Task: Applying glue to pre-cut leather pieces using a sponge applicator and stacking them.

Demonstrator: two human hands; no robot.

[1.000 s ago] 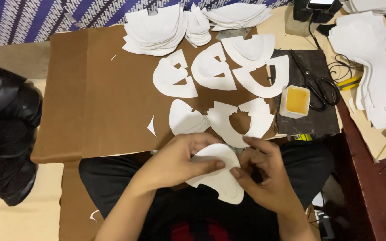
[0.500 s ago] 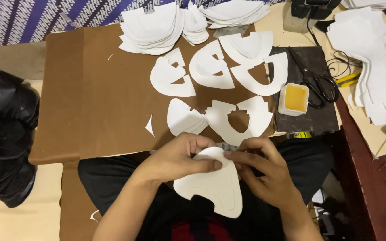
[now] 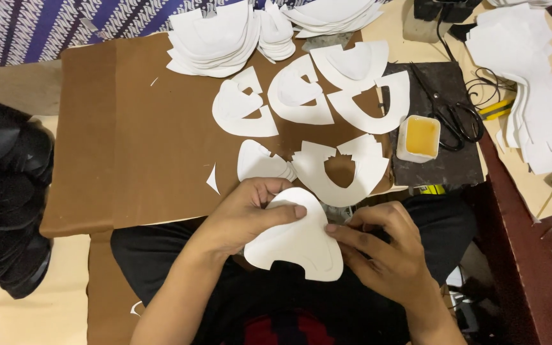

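Now my left hand (image 3: 244, 217) and right hand (image 3: 388, 249) pinch one white curved cut-out piece (image 3: 298, 239) over my lap, fingers closed on its edges, while several shaped pieces (image 3: 340, 169) lie along the brown bench's (image 3: 116, 140) near edge and stacked blanks (image 3: 215, 35) wait at its far edge.

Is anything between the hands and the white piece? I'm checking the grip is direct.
Nothing visible: the left hand and right hand both pinch the white piece directly, its middle uncovered.

Left hand (image 3: 244, 217) and right hand (image 3: 384, 246) pinch a white cutout (image 3: 295, 243) at the brown counter's (image 3: 129, 128) near edge.
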